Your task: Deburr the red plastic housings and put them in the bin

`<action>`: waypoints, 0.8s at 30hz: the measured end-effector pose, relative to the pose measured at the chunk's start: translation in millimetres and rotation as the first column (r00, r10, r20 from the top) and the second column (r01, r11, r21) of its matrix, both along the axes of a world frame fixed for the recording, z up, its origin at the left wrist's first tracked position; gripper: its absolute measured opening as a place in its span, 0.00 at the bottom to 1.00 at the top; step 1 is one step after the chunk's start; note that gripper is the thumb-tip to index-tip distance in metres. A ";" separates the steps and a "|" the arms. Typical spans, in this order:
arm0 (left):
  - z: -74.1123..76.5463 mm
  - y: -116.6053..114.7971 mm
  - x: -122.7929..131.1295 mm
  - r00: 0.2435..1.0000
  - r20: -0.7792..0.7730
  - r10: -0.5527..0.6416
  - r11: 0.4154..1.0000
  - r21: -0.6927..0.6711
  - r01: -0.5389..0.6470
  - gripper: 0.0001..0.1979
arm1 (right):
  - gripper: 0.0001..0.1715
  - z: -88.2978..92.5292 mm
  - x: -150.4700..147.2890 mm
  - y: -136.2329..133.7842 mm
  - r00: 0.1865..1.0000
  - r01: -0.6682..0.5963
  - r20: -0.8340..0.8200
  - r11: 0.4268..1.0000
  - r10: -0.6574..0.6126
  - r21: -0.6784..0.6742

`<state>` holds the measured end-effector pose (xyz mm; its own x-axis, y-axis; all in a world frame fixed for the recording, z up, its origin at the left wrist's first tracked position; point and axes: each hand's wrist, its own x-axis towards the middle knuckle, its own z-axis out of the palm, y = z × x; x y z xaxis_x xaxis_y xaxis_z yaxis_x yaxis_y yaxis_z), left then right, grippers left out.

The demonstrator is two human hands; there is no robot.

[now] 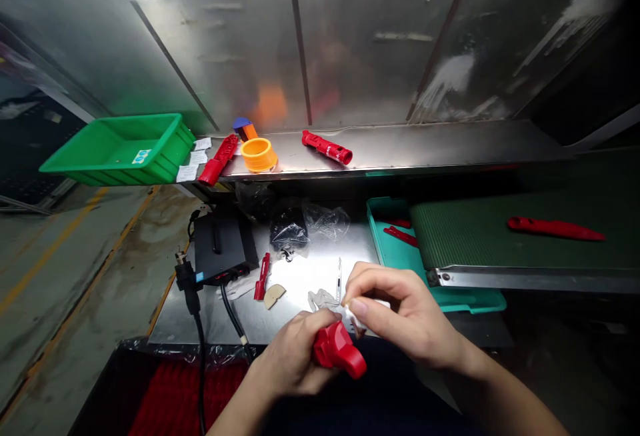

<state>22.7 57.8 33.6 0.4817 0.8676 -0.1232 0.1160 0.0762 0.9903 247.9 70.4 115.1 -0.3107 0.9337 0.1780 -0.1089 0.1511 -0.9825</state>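
My left hand (297, 359) is wrapped round a red plastic part (340, 351), whose rounded end sticks out toward the lower right. Close beside it, my right hand (407, 309) pinches a white cloth (354, 319) between thumb and fingers, near the top of the red part. Whether the cloth touches the part I cannot tell. Behind the hands, a grey crumpled cloth (323, 300) and a thin pen-like tool (339, 279) lie on the metal bench (185, 319). Left of them are a small red part (262, 277) and a beige half-round piece (274, 297).
On the shelf stand a green bin (115, 169), an orange ring (259, 156) and red parts (327, 148). A black box (225, 243) with cables sits at bench left. To the right, a teal tray (393, 256) adjoins a green conveyor (465, 249) carrying a red piece (555, 228).
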 end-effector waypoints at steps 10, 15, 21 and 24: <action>-0.7 2.1 -8.8 0.959 -0.245 -0.146 0.904 0.362 0.230 0.18 | 0.08 3.3 -5.8 0.2 0.981 -0.109 0.169 0.991 0.095 0.081; -19.2 -3.3 -24.7 0.991 -0.086 -0.105 0.955 0.270 0.125 0.22 | 0.17 -63.5 -7.4 19.2 0.949 0.109 0.306 0.990 -0.077 -0.090; -49.5 -11.2 -47.2 0.932 0.060 0.357 0.921 -0.186 -0.341 0.22 | 0.15 -211.8 -3.9 32.2 0.717 0.301 0.680 0.948 -0.155 -0.102; -60.9 -13.9 -52.1 0.859 0.047 0.510 0.805 -0.377 -0.458 0.27 | 0.13 -266.8 0.0 23.3 0.552 0.338 0.831 0.930 -0.074 -0.142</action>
<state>-29.4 43.9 -27.3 0.0450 0.9069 -0.4188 -0.1633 0.4203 0.8926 247.9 93.8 -151.7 0.0088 0.9556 -0.2946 0.7402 -0.2043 -0.6406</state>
